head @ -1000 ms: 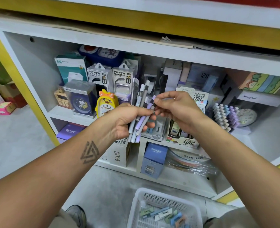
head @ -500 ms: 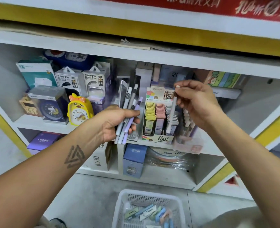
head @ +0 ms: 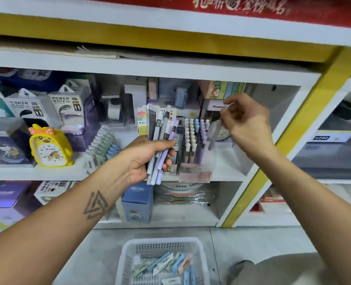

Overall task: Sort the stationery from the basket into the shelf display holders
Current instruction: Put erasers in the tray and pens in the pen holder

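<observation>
So in about half a second the right hand had carried its pinched single pen over to the pen holder near the shelf's right end, left hand still gripping the bunch of pens, so one more's nearly sorted.

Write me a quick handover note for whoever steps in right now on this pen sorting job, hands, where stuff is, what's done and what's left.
Left hand: grips a bundle of pens, grey, white and lilac, upright in front of the shelf.
Right hand: pinches a single pen, blurred, above the right side of the clear pen holder.
The holder already has rows of pastel pens standing in it.
The white basket on the floor holds boxed erasers or similar small packs, unsorted.
Done: some pens are in the holder.
Left: seat the single pen, place the bundle, then empty the basket.
</observation>
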